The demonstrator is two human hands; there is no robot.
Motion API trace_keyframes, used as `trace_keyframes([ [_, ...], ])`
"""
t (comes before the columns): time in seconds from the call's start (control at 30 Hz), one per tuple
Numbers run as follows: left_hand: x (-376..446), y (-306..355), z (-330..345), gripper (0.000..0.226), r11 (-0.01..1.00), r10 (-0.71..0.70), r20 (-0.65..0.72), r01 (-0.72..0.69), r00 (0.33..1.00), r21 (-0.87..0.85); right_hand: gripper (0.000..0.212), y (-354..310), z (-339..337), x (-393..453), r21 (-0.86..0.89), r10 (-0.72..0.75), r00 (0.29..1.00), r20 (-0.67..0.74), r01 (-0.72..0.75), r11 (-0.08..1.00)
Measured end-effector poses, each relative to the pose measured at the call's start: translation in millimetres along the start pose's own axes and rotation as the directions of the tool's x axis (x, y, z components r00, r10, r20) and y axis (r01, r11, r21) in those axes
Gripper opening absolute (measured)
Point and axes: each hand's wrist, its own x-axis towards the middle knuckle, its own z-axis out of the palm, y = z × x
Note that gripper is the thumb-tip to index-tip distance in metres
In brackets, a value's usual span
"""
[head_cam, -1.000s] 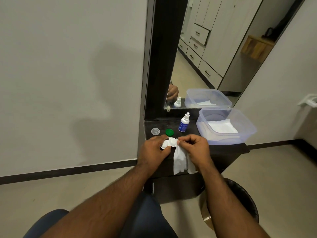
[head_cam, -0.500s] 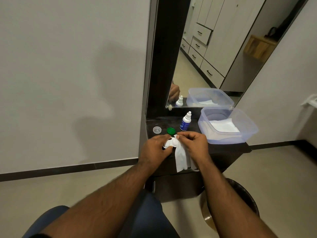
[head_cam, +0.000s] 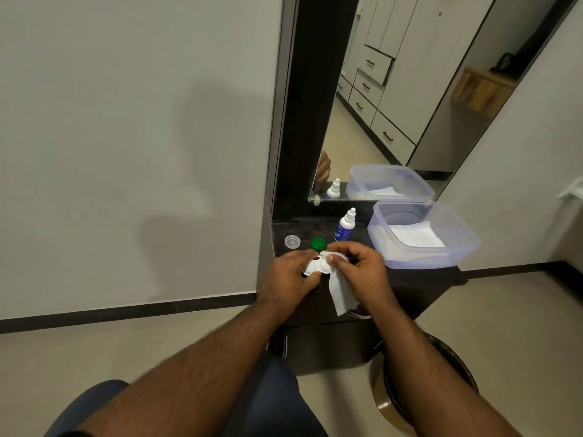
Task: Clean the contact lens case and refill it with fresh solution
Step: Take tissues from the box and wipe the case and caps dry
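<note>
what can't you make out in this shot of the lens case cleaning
Head view, the only one:
- Lens case: its wells are covered by the left hand, the right hand and the tissue, so clean or wet cannot be told.
- Solution bottle: label too small to read, fill level not visible.
- Bin on the floor: partly behind the right forearm, contents unseen.
- Clear cap: too small to tell which way up.

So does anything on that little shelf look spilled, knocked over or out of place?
Nothing stands out. The solution bottle stands upright, the green cap and clear cap lie loose beside it because the case is being wiped, and no liquid shows on the shelf.
</note>
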Motion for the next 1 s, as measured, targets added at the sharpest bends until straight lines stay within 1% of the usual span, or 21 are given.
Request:
trace_keyframes([
  [0.13,-0.8,0.2,-0.3,0.042,1.000,-0.003,-0.017,0.002,1.000,-0.025,0.019,-5.2,-1.2,7.5,0.001,0.101,0.992,0.075,-0.101,0.995],
  [0.17,-0.6,0.2,-0.5,0.040,0.999,0.000,-0.026,-0.001,1.000,-0.041,0.018,-7.3,-0.6,7.1,-0.015,0.100,0.992,0.079,-0.099,0.995],
  [0.2,-0.5,0.5,-0.9,0.039,0.999,0.002,-0.030,-0.004,1.000,-0.051,0.017,-9.6,-0.6,5.8,-0.066,0.057,0.995,0.079,-0.052,0.996],
  [0.23,-0.4,1.0,-1.2,0.039,0.998,0.005,-0.029,-0.007,1.000,-0.054,0.016,-10.8,-1.5,4.2,-0.163,-0.033,0.995,0.091,0.048,0.986],
  [0.27,-0.1,0.7,-1.2,0.039,0.998,0.009,-0.026,-0.010,1.000,-0.057,0.016,-12.1,-2.2,2.4,-0.282,-0.152,0.979,0.138,0.186,0.941],
  [0.3,0.0,0.3,-1.3,0.039,0.998,0.012,-0.024,-0.014,1.000,-0.061,0.017,-12.7,-2.7,0.4,-0.392,-0.267,0.937,0.224,0.338,0.855],
  [0.33,0.4,-0.4,-1.1,0.039,0.998,0.010,-0.018,-0.011,1.000,-0.061,0.018,-12.5,-2.9,-1.4,-0.462,-0.342,0.880,0.329,0.466,0.755],
  [0.37,0.4,-0.7,-1.2,0.039,0.998,0.008,-0.014,-0.009,1.000,-0.059,0.018,-11.6,-3.0,-2.3,-0.501,-0.363,0.834,0.415,0.543,0.674],
  [0.4,0.6,-0.8,-0.8,0.039,0.998,0.006,-0.010,-0.007,1.000,-0.056,0.018,-11.3,-3.2,-3.0,-0.527,-0.357,0.814,0.459,0.573,0.628],
  [0.43,0.6,-1.2,-0.4,0.038,0.998,0.008,-0.010,-0.009,1.000,-0.056,0.018,-12.1,-2.9,-2.9,-0.547,-0.343,0.820,0.459,0.565,0.618],
  [0.5,0.5,-0.5,-0.9,0.038,0.998,0.012,-0.013,-0.013,1.000,-0.064,0.019,-17.6,-0.6,-0.5,-0.574,-0.315,0.867,0.386,0.493,0.654],
  [0.57,0.3,0.5,-1.5,0.039,0.998,0.016,-0.018,-0.017,1.000,-0.069,0.019,-23.4,1.9,3.0,-0.592,-0.282,0.892,0.355,0.447,0.671],
  [0.63,0.1,1.0,-2.4,0.039,0.997,0.016,-0.015,-0.017,1.000,-0.072,0.020,-28.0,1.5,5.3,-0.601,-0.242,0.879,0.410,0.460,0.654],
  [0.73,0.7,1.0,-2.8,0.035,0.997,0.032,-0.013,-0.033,0.999,-0.074,0.020,-36.0,-4.8,8.7,-0.586,-0.161,0.836,0.524,0.491,0.645],
  [0.8,0.8,1.3,-2.6,0.034,0.997,0.033,-0.021,-0.035,0.999,-0.073,0.020,-41.5,-5.6,13.8,-0.606,-0.129,0.838,0.531,0.482,0.633],
  [0.9,1.1,0.5,-1.0,0.033,0.997,0.013,-0.027,-0.015,1.000,-0.076,0.021,-45.6,-0.2,20.2,-0.659,-0.121,0.859,0.497,0.464,0.592],
  [1.0,0.7,1.1,-1.5,0.035,0.997,0.003,-0.015,-0.004,1.000,-0.082,0.022,-46.2,0.7,19.6,-0.668,-0.091,0.837,0.540,0.492,0.558],
])
